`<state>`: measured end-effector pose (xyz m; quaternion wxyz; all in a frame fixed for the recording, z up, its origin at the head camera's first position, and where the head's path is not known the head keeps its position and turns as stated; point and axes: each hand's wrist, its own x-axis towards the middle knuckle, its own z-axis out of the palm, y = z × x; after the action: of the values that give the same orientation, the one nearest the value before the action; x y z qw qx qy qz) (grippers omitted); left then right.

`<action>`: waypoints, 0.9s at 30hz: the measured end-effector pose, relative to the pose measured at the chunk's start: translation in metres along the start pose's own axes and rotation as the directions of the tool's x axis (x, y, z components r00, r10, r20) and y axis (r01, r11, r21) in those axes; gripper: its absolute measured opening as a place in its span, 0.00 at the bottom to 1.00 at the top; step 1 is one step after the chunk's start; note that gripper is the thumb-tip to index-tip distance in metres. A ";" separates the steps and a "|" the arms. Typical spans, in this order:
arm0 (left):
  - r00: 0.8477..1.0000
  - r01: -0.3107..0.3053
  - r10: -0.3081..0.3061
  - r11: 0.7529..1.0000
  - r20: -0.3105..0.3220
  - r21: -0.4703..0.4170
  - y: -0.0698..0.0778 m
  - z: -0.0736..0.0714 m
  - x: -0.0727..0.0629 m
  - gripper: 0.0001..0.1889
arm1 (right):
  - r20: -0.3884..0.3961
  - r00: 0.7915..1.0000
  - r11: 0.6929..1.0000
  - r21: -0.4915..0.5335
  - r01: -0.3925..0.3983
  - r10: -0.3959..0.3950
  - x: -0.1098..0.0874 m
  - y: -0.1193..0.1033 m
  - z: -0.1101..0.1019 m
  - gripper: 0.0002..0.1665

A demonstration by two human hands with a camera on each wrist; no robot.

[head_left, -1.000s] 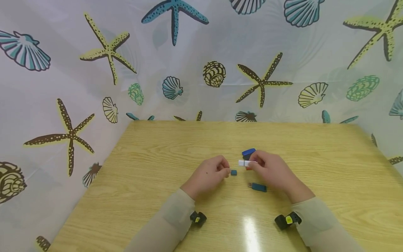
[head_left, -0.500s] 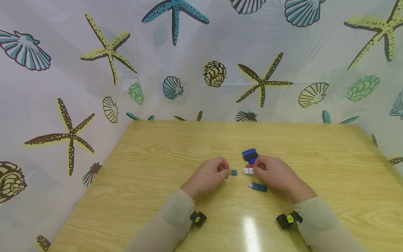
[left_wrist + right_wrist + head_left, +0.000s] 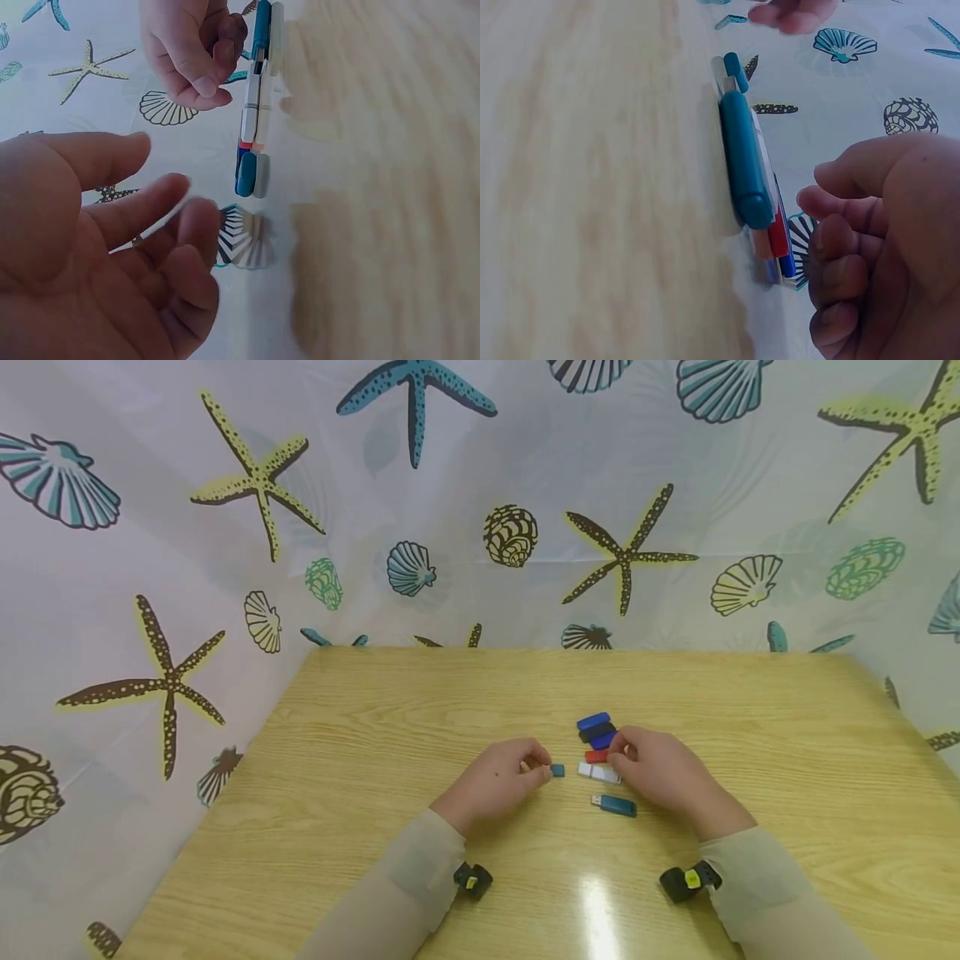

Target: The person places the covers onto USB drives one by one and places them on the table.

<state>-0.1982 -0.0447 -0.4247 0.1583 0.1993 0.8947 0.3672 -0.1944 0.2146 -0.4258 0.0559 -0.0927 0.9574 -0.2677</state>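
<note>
My left hand (image 3: pixel 498 781) is beside a small teal cap (image 3: pixel 557 771) on the table. In the left wrist view its thumb and index finger are apart, with nothing between them. My right hand (image 3: pixel 660 768) is at the right end of a white USB stick (image 3: pixel 597 772) with its cap on, lying on the table. Its fingers are loosely curled and hold nothing in the right wrist view. Nearer to me lies an uncapped teal USB stick (image 3: pixel 617 806), metal plug pointing left. A red stick (image 3: pixel 596 757) lies just behind the white one, partly hidden by the right fingertips.
Behind the red stick, a blue stick (image 3: pixel 603 742), a black stick (image 3: pixel 597 732) and another blue stick (image 3: pixel 593 721) lie close together on the wooden table (image 3: pixel 412 702). A white cloth (image 3: pixel 480 468) printed with shells and starfish stands behind and at both sides.
The right hand has lowered the white USB stick from above the red one to the table in front of it and let it go. The left hand has barely moved.
</note>
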 end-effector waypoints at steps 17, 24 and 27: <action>0.941 -0.266 0.195 0.931 0.275 0.250 -0.002 0.004 -0.007 0.28 | 0.019 0.999 0.999 0.003 0.051 -0.051 0.001 -0.001 0.003 0.06; 0.939 -0.284 0.195 0.903 0.283 0.322 -0.002 0.005 -0.005 0.27 | 0.022 0.998 0.999 0.016 0.051 -0.052 0.000 0.000 0.004 0.06; 0.954 -0.259 0.174 0.891 0.246 0.373 0.000 0.007 -0.005 0.24 | 0.020 0.998 0.998 0.019 0.053 -0.053 0.000 0.000 0.004 0.06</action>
<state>-0.1909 -0.0434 -0.4289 0.1637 0.3633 0.9016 0.1686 -0.1934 0.2129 -0.4292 0.0594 -0.1203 0.9514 -0.2771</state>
